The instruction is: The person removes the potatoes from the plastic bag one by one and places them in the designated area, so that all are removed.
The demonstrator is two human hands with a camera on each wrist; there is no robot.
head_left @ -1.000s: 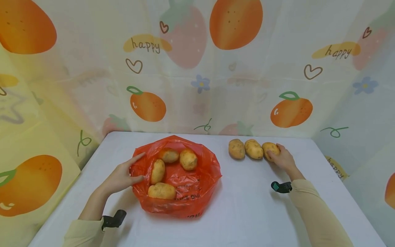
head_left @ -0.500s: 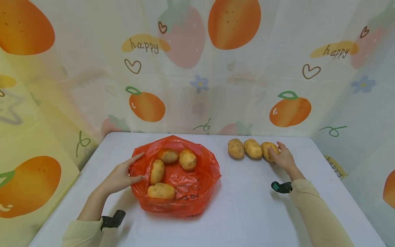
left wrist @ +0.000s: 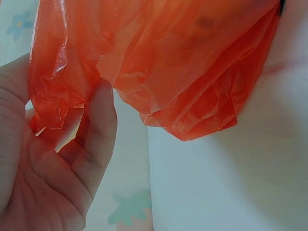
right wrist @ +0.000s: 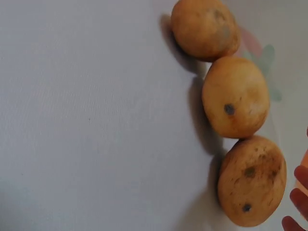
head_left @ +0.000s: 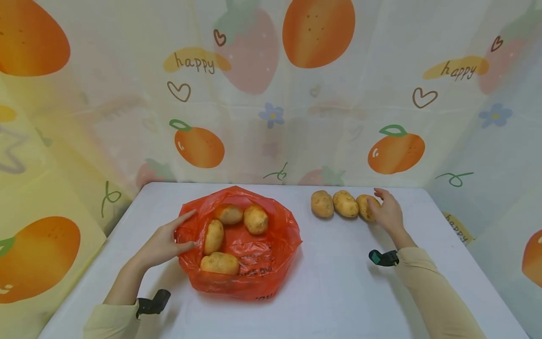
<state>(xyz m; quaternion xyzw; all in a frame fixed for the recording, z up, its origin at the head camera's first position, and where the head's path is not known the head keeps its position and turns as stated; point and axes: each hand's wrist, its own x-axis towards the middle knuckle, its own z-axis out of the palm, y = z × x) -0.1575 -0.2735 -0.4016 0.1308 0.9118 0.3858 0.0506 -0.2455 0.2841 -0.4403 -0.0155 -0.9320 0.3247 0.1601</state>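
Note:
A red plastic bag [head_left: 279, 263] stands on the left half of the table, its mouth spread wide. Several potatoes lie inside it, one potato [head_left: 220, 263] at the near side. My left hand [head_left: 163, 242] holds the bag's left side; in the left wrist view, thin film [left wrist: 62, 91] passes between thumb and curled fingers. Three potatoes form a touching row at the back right. My right hand [head_left: 390, 214] is at the right end of that row, fingers spread, partly covering the end potato [head_left: 364, 207]. In the right wrist view its fingertips [right wrist: 301, 199] are beside that potato, holding nothing.
The white table [head_left: 338, 292] reaches back to a fruit-printed cloth [head_left: 271, 155], which also hangs at both sides. The other row potatoes [head_left: 322, 204] stand left of the end one. A black wrist camera [head_left: 383, 258] sits on the right wrist.
My right hand has lifted its fingers slightly up from the end potato, which has stayed in place. My left hand keeps the bag as it was. The head view has shifted slightly.

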